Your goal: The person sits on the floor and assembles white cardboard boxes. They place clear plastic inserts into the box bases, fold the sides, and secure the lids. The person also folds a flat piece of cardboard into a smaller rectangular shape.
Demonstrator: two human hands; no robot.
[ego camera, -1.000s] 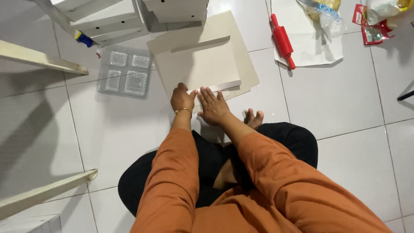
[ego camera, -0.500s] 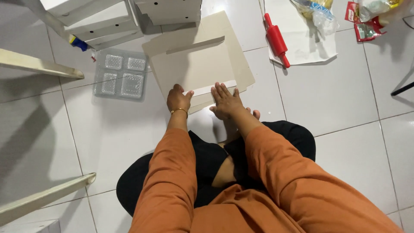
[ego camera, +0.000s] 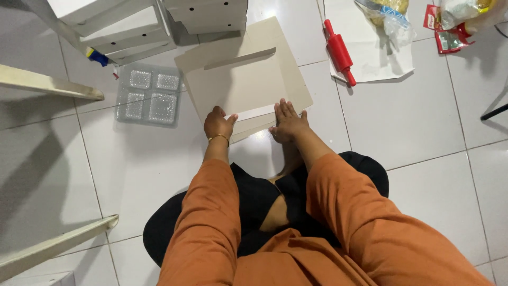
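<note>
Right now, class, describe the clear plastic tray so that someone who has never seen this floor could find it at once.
Start at the flat cardboard box blank under both hands on the white tiled floor. Look just beyond its left edge, below the stack of white folded boxes. The clear plastic tray lies flat there, the only see-through thing, moulded into square compartments.

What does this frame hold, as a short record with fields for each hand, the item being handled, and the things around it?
left hand: left hand pressing on the near left edge of the cardboard blank
right hand: right hand flat, fingers spread, on the near right edge of the blank
handled item: cardboard blank, beige, lying flat on the tile floor, one flap partly raised
left of blank: clear plastic tray with compartments
beyond blank: stacked white boxes
right of blank: red rolling pin on a white sheet, with plastic bags
</note>
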